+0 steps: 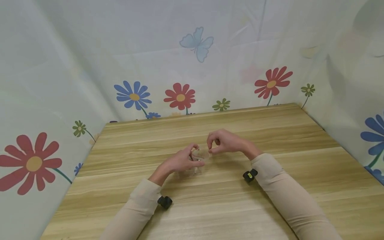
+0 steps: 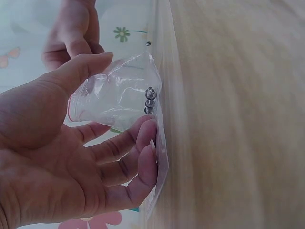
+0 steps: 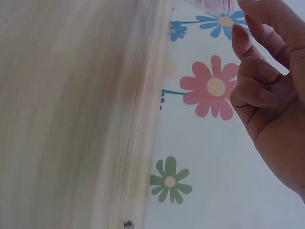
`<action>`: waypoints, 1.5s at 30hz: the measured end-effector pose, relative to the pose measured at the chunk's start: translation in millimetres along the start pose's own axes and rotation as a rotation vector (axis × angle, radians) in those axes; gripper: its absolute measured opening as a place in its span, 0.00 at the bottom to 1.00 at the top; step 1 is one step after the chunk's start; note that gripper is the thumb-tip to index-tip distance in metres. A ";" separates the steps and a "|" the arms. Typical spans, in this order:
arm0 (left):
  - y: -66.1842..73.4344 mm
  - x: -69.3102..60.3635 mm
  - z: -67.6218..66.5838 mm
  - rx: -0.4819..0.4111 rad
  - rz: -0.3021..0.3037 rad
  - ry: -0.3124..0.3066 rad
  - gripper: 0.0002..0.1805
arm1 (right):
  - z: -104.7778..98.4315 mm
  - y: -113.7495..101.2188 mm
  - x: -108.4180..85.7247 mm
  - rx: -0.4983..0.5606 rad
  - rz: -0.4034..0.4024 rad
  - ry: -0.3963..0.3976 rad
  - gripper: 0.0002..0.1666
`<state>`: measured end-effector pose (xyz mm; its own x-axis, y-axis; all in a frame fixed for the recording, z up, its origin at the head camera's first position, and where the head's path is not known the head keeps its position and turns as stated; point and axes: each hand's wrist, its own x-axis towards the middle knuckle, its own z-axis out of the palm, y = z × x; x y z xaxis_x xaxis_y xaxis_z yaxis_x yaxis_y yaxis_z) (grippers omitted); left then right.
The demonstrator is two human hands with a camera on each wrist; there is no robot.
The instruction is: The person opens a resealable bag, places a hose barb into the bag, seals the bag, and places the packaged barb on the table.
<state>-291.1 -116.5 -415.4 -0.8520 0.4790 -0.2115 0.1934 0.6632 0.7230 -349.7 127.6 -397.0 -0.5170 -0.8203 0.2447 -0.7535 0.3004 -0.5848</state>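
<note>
A clear plastic bag (image 2: 119,93) with a red line near its mouth is in my left hand (image 1: 181,161), thumb on one side and curled fingers on the other in the left wrist view. Small shiny metal beads (image 2: 150,100) lie in a row at the bag's bottom. My right hand (image 1: 229,141) is at the bag's mouth, with its fingers curled and thumb and forefinger close together. The right wrist view shows this hand (image 3: 274,90) beside the bag's edge (image 3: 217,5); whether it pinches the bag or a small bead cannot be told.
A small metal piece (image 3: 128,223) rests on the wood-grain table (image 1: 228,206), beyond the bag in the left wrist view. White curtains (image 1: 144,43) printed with flowers and a butterfly surround the table's back and sides. Each sleeve has a small black device at the cuff.
</note>
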 end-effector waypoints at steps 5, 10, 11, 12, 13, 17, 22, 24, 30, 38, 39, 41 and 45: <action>-0.5 -0.1 -0.9 0.007 0.000 0.005 0.40 | -8.0 6.8 -9.1 -0.007 0.046 0.015 0.06; -0.8 0.5 -0.2 0.000 -0.005 0.010 0.38 | -16.6 20.6 -21.7 -0.013 0.089 0.030 0.09; -1.2 0.9 0.0 0.001 -0.006 0.012 0.37 | -18.1 24.2 -24.4 -0.012 0.102 0.031 0.09; -1.4 1.0 0.2 0.001 -0.007 0.012 0.37 | -19.3 28.3 -27.4 -0.012 0.114 0.030 0.09; -1.6 1.2 0.5 0.000 -0.005 0.012 0.37 | -20.6 32.5 -30.4 -0.010 0.128 0.028 0.09; -2.0 0.9 0.8 0.007 0.003 0.016 0.36 | -26.1 48.1 -42.0 -0.016 0.196 0.021 0.09; -2.1 0.3 0.2 -0.003 0.015 0.016 0.37 | -37.5 54.6 -53.6 -0.072 0.254 0.014 0.07; -2.3 0.3 0.1 -0.004 0.014 0.016 0.37 | -42.4 53.7 -56.8 -0.099 0.269 0.002 0.05; -3.2 1.1 1.1 0.004 0.006 0.018 0.36 | -51.3 54.7 -64.2 -0.117 0.361 -0.054 0.05; -1.8 0.4 0.9 -0.004 0.003 0.010 0.36 | -56.4 56.3 -70.4 -0.093 0.443 -0.060 0.04; -1.9 0.5 0.9 -0.005 0.004 0.012 0.36 | -56.9 56.4 -71.0 -0.096 0.443 -0.060 0.04; -1.5 -0.1 0.5 -0.009 0.008 0.014 0.36 | -57.3 57.6 -71.9 -0.099 0.447 -0.063 0.03; -1.6 -0.2 0.0 -0.016 0.007 0.018 0.36 | -57.8 61.0 -73.4 -0.103 0.457 -0.070 0.04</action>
<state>-291.3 -117.7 -416.5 -0.8592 0.4732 -0.1948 0.1916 0.6504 0.7350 -381.2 234.2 -405.9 -0.7787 -0.6229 -0.0747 -0.4935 0.6817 -0.5400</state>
